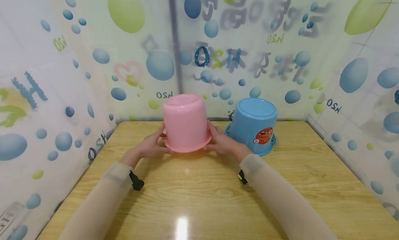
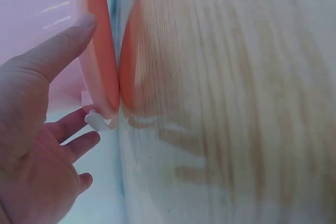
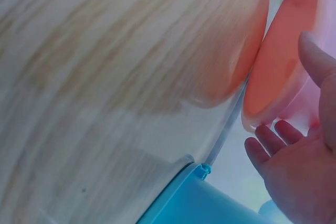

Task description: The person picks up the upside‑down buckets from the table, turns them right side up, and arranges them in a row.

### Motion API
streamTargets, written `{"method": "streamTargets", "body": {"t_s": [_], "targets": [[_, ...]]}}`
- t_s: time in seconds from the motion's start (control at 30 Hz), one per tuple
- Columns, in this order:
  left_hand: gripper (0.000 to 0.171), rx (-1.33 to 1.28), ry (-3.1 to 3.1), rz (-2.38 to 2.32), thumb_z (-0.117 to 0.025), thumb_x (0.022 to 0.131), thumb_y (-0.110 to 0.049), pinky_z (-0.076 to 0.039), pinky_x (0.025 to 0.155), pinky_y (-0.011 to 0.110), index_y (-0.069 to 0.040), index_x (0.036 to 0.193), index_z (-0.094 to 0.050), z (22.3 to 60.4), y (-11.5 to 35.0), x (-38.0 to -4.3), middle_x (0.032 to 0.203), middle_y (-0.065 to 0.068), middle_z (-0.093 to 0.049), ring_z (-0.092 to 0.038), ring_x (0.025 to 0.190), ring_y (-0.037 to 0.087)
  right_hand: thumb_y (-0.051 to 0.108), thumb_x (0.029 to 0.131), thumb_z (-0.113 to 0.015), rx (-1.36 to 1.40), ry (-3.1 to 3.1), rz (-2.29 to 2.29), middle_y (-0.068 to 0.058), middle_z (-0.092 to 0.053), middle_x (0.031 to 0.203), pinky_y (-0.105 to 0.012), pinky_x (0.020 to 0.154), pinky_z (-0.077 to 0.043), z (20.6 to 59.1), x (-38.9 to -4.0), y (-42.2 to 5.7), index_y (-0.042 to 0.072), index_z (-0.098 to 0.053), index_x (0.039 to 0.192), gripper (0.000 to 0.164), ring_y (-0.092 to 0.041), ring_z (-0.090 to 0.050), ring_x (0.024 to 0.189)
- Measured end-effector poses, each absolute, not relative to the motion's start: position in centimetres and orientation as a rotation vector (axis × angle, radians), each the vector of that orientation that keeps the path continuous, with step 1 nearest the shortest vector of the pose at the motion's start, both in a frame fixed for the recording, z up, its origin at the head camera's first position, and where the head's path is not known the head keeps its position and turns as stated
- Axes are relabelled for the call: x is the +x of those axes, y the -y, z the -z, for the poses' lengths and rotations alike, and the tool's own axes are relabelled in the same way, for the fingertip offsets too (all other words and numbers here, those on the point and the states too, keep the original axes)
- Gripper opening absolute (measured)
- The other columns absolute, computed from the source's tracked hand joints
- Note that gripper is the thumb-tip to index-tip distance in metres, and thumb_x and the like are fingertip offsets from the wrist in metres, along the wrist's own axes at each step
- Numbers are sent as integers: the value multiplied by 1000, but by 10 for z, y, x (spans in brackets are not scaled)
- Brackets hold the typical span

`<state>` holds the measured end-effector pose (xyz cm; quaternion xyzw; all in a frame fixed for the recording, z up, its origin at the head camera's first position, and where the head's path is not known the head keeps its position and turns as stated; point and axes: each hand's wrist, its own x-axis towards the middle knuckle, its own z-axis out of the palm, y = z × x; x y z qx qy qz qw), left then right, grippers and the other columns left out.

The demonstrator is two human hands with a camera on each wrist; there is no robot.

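Note:
A pink bucket (image 1: 185,124) is upside down at the back of the table, held between both hands. Its near rim is lifted, and the orange-lit inside (image 3: 286,51) shows in the right wrist view. My left hand (image 1: 153,143) grips the rim from the left, thumb on the near side and fingers behind, close to a small white handle peg (image 2: 96,120). At the other side, my right hand (image 1: 222,141) holds the rim with its thumb in front and fingers beneath. Beside that hand a blue bucket (image 1: 254,124) with a red label stands upside down on the table.
The wooden table (image 1: 187,198) has a glossy surface that reflects the pink bucket. Printed sheets with blue and green bubbles (image 1: 160,65) hang behind the table and along both sides. The blue bucket's handle (image 1: 228,129) lies around its rim, near the right wrist.

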<state>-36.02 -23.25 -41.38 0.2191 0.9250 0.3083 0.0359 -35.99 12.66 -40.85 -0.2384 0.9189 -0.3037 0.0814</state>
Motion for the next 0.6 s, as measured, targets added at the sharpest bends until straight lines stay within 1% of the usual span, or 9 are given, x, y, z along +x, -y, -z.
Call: {"method": "streamTargets", "body": {"t_s": [0.1, 0.17, 0.2, 0.3, 0.4, 0.53, 0.6], "targets": [[131, 663, -2812, -998, -90, 91, -50, -27, 130, 73, -32, 178, 6, 414, 236, -356, 175, 21, -40, -35, 162, 50, 45, 102, -78, -750, -2745, 915, -13, -9, 186, -59, 138, -21, 406, -359, -127, 27, 11, 177, 118, -38, -16, 171], [128, 664, -2781, -1044, -89, 93, -49, -22, 131, 74, -34, 178, 5, 413, 238, -355, 181, 19, -29, -25, 167, 50, 43, 102, -78, -777, -2738, 934, -9, -7, 187, -57, 139, -19, 405, -358, -127, 26, 10, 178, 117, -36, -13, 173], [127, 659, -2767, -1062, -88, 93, -49, -21, 132, 75, -35, 178, 5, 412, 239, -354, 182, 17, -26, -22, 168, 50, 42, 102, -79, -783, -2730, 948, -6, -6, 187, -56, 139, -19, 404, -358, -127, 26, 9, 178, 117, -34, -12, 173], [123, 656, -2735, -1114, -87, 95, -47, -19, 131, 76, -37, 177, 4, 409, 242, -351, 182, 16, -25, -19, 169, 49, 45, 102, -78, -767, -2706, 986, 0, -7, 187, -55, 139, -18, 402, -357, -129, 29, 7, 178, 115, -31, -13, 173], [119, 654, -2738, -1132, -85, 96, -48, -20, 130, 77, -42, 176, 2, 405, 243, -348, 181, 15, -29, -20, 168, 51, 50, 101, -77, -727, -2686, 1020, 2, -9, 187, -57, 138, -19, 401, -356, -131, 37, 7, 177, 114, -30, -16, 173], [114, 620, -2749, -1144, -83, 97, -52, -21, 128, 80, -50, 174, 0, 400, 244, -343, 181, 14, -30, -21, 167, 52, 55, 101, -75, -714, -2662, 1066, 1, -15, 186, -62, 137, -22, 399, -355, -132, 43, 7, 176, 111, -32, -21, 172], [112, 616, -2750, -1144, -81, 98, -54, -21, 127, 82, -51, 174, 0, 398, 245, -341, 181, 14, -30, -20, 167, 53, 57, 101, -74, -708, -2652, 1083, 0, -17, 186, -63, 136, -23, 398, -353, -132, 44, 6, 176, 110, -33, -22, 171]]}}
